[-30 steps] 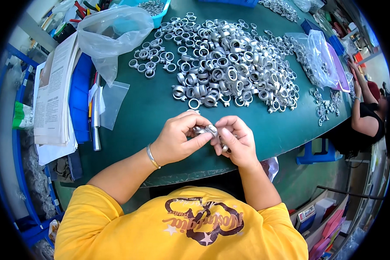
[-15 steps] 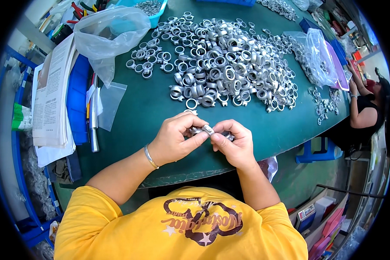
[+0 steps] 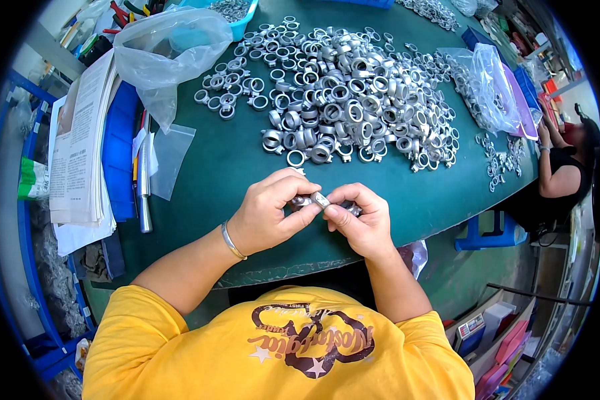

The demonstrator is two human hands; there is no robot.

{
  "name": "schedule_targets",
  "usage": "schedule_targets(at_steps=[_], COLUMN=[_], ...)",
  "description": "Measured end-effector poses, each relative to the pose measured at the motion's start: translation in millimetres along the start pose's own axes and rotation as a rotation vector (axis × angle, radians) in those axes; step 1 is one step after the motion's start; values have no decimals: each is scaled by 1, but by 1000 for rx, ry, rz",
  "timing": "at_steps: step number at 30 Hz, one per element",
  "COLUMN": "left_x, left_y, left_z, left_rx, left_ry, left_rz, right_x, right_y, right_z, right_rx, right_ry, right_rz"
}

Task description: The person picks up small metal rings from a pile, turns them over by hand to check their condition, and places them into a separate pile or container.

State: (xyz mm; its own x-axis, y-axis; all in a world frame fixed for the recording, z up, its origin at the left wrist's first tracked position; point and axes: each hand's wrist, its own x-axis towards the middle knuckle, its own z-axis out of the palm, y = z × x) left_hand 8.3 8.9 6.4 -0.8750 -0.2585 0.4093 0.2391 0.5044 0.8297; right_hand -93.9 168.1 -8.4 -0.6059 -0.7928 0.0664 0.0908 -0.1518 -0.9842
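Silver and small, the piece point(image 3: 321, 199) is mostly hidden by fingers point(image 3: 303, 217), so its whole shape is hard to see. It sits between the left hand point(image 3: 268, 208) and the right hand point(image 3: 363, 223), which are close together and both pinch it. The ring pile point(image 3: 355, 113) lies just past them on the green surface point(image 3: 210, 163).

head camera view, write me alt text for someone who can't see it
A person's left hand and right hand, close together, hold small silver metal pieces over a green table. Beyond them lies a heap of silver rings, with papers and a clear plastic bag at left and a co-worker at right.
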Motion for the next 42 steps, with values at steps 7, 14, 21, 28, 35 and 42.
schedule_targets(at_steps=[7,14,21,28,35,42], left_x=[0,-1,0,-1,0,-7], left_y=[1,1,2,2,4,-8], left_z=[0,0,-1,-2,-1,0], left_rx=[-3,-24,30,52,45,-143], left_ry=[-17,-21,17,58,40,-28], left_rz=[-51,-94,-37,55,42,-180], right_x=[1,1,1,0,0,3], right_y=[-1,-1,0,0,0,-2], right_z=[1,3,4,4,1,3], right_rx=[-29,-29,-30,-29,-46,-102], right_ry=[8,26,61,58,69,121], right_rz=[-9,14,3,0,10,-69])
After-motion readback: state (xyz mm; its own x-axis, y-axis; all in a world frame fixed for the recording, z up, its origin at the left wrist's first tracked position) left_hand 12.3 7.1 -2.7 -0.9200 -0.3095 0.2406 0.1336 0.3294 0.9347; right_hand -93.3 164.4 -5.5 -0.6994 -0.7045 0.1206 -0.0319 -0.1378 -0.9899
